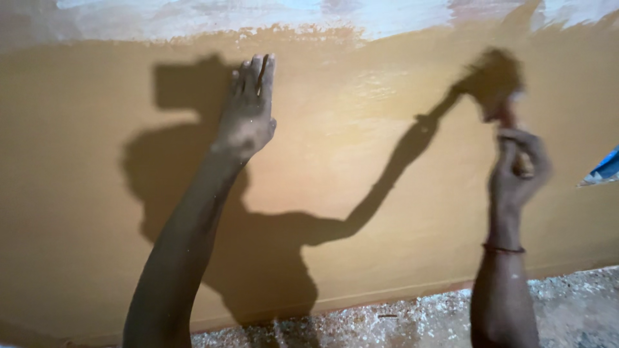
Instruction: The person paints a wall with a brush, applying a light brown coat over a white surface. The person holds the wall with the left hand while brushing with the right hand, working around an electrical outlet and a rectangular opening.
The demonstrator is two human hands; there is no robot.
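Wall (361, 193) coated in wet ochre paint across most of its face; an unpainted whitish band (258, 16) runs along the top edge. Speckled, debris-covered floor (567, 303) meets the wall's lower edge. A blue-and-white package corner (603, 171) shows at the right edge, its shape otherwise cut off. Left hand (248, 109) lies flat against the wall near the top, fingers (258, 71) pressed together and extended. Right hand (519, 171), with a band at the wrist, has its fingers curled around the handle of a paintbrush (500, 87), bristles touching the wall at upper right. Both arms cast shadows on the paint.
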